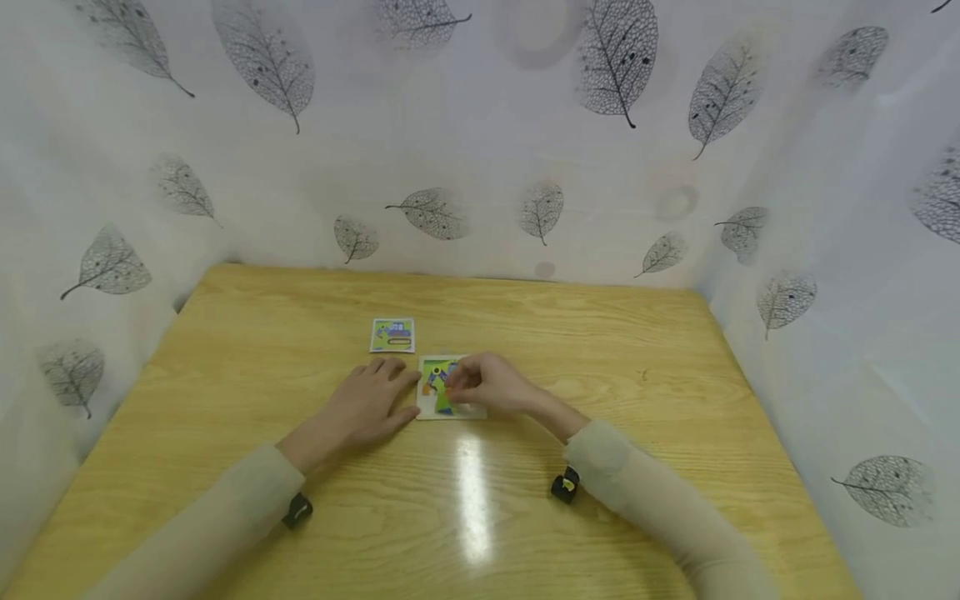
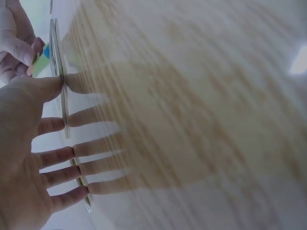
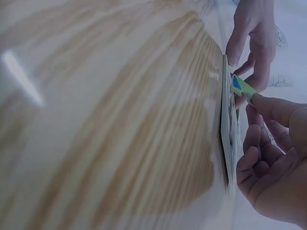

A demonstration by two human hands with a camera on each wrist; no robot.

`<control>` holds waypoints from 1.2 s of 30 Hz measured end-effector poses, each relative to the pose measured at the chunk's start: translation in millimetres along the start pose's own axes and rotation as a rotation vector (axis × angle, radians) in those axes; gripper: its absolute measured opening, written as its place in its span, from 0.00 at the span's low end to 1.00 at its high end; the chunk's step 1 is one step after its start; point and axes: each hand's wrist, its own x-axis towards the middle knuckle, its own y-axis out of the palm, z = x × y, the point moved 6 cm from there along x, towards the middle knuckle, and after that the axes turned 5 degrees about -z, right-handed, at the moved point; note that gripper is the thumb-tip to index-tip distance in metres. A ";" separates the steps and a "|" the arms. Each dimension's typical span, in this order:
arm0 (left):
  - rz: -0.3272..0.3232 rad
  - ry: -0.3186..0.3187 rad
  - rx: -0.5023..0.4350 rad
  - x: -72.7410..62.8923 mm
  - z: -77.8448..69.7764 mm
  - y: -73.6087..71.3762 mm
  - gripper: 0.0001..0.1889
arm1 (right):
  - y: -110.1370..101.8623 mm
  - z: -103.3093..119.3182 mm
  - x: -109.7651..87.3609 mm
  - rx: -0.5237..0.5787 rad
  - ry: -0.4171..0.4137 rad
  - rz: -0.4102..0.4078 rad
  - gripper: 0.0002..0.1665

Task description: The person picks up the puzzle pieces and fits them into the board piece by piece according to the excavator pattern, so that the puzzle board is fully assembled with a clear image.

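Observation:
In the head view a puzzle board (image 1: 470, 412) with a pale border and a green and blue picture lies flat on the table. My right hand (image 1: 491, 385) is over its right half, hiding part of the picture. Between thumb and finger it pinches a green and blue puzzle piece (image 3: 244, 88), tilted above the board in the right wrist view. My left hand (image 1: 367, 404) rests palm down with fingers spread, thumb and forefinger at the board's left edge. Its other fingertips lie close to a small picture card (image 1: 392, 335); whether they touch it I cannot tell.
The card, printed with a blue vehicle on green, lies beyond the left hand, up and left of the board. Both lie on a wood-grain table (image 1: 600, 350). A white curtain (image 1: 480, 150) with leaf prints surrounds the table's back and sides.

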 end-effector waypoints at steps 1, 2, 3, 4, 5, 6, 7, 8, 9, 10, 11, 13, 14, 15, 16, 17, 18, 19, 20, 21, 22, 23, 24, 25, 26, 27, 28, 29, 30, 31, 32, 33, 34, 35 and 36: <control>-0.001 0.001 -0.001 0.1 0.0 -0.1 0.32 | 1.4 1.0 1.6 0.002 0.000 -0.004 0.12; -0.003 0.001 -0.002 0.3 0.1 -0.1 0.32 | 2.7 2.0 3.1 0.000 0.000 -0.008 0.12; -0.003 0.002 -0.004 0.4 0.1 -0.1 0.32 | 4.2 2.5 4.9 -0.003 -0.001 -0.010 0.12; -0.003 0.002 -0.005 0.4 0.3 -0.2 0.32 | 5.6 2.6 6.7 -0.004 -0.001 -0.011 0.12; -0.004 0.003 -0.004 0.4 0.4 -0.2 0.32 | 7.1 2.3 8.5 -0.006 -0.002 -0.012 0.12; -0.003 0.003 -0.005 0.4 0.6 -0.2 0.32 | 8.3 2.6 9.7 -0.007 -0.001 -0.013 0.12; -0.004 0.004 -0.005 0.5 0.6 -0.4 0.32 | 9.4 2.9 10.8 -0.007 0.001 -0.014 0.12; -0.005 0.005 -0.004 0.5 0.6 -0.7 0.32 | 10.2 3.1 11.8 -0.008 0.002 -0.015 0.11; -0.005 0.007 -0.003 0.6 0.5 -0.9 0.32 | 11.0 2.8 12.9 -0.008 0.002 -0.017 0.11; -0.006 0.009 0.001 0.7 0.4 -1.1 0.32 | 11.7 3.1 13.5 -0.008 0.004 -0.019 0.11; -0.007 0.011 0.004 0.8 0.4 -1.2 0.32 | 12.2 3.3 14.0 -0.010 0.006 -0.021 0.11; -0.007 0.015 0.010 0.9 0.3 -1.2 0.32 | 13.3 3.1 15.4 -0.016 0.007 -0.028 0.11; -0.007 0.016 0.012 1.0 0.3 -1.2 0.32 | 13.9 2.5 16.3 -0.025 0.008 -0.031 0.10; -0.007 0.018 0.014 1.0 0.4 -1.1 0.32 | 14.5 2.0 17.2 -0.036 0.007 -0.034 0.10; -0.007 0.018 0.015 1.1 0.5 -0.9 0.32 | 15.1 2.0 17.7 -0.046 0.006 -0.037 0.10; -0.007 0.018 0.014 1.1 0.5 -0.9 0.32 | 15.8 1.6 18.8 -0.061 0.003 -0.041 0.10; -0.008 0.019 0.014 1.1 0.5 -0.9 0.32 | 16.6 1.4 19.9 -0.076 0.000 -0.045 0.10; -0.013 0.021 0.017 1.3 0.4 -1.1 0.31 | 17.2 1.4 20.9 -0.091 -0.002 -0.049 0.09; -0.015 0.022 0.015 1.3 0.3 -1.3 0.31 | 17.8 1.4 21.8 -0.106 -0.004 -0.054 0.09; -0.017 0.022 0.015 1.4 0.3 -1.4 0.31 | 18.5 1.6 22.8 -0.120 -0.008 -0.058 0.09; -0.019 0.022 0.016 1.5 0.3 -1.5 0.31 | 19.1 1.9 23.6 -0.130 -0.010 -0.060 0.09; -0.022 0.023 0.016 1.5 0.3 -1.5 0.31 | 19.6 2.2 24.3 -0.137 -0.010 -0.063 0.09; -0.023 0.023 0.018 1.5 0.3 -1.5 0.31 | 20.0 2.6 24.6 -0.142 -0.009 -0.065 0.09; -0.024 0.024 0.019 1.5 0.3 -1.5 0.31 | 20.4 2.9 24.8 -0.147 -0.006 -0.067 0.09; -0.022 0.023 0.017 1.4 0.5 -1.3 0.31 | 20.7 3.1 24.8 -0.152 -0.003 -0.069 0.09; -0.021 0.024 0.019 1.4 0.5 -1.3 0.31 | 21.0 3.5 24.7 -0.161 -0.001 -0.071 0.09; -0.020 0.024 0.020 1.4 0.4 -1.4 0.31 | 21.2 3.9 24.5 -0.167 0.001 -0.074 0.09; -0.020 0.025 0.021 1.3 0.3 -1.6 0.31 | 21.3 4.2 24.1 -0.175 0.002 -0.076 0.09; -0.020 0.025 0.022 1.3 0.1 -1.9 0.31 | 21.5 4.4 23.8 -0.187 0.001 -0.077 0.09; -0.020 0.026 0.022 1.3 0.0 -2.1 0.31 | 21.7 4.6 23.5 -0.196 0.000 -0.079 0.09; -0.020 0.026 0.023 1.2 -0.1 -2.4 0.31 | 21.8 5.3 23.1 -0.202 -0.006 -0.079 0.09; -0.020 0.026 0.023 1.2 -0.2 -2.6 0.31 | 21.9 6.0 22.6 -0.206 -0.012 -0.078 0.10; -0.022 0.026 0.022 1.1 -0.2 -2.6 0.31 | 22.0 6.5 22.2 -0.207 -0.017 -0.078 0.10; -0.023 0.027 0.022 1.1 -0.2 -2.6 0.31 | 22.1 6.6 22.0 -0.212 -0.022 -0.078 0.10; -0.023 0.027 0.021 1.0 -0.2 -2.4 0.31 | 22.3 6.7 21.8 -0.211 -0.025 -0.077 0.10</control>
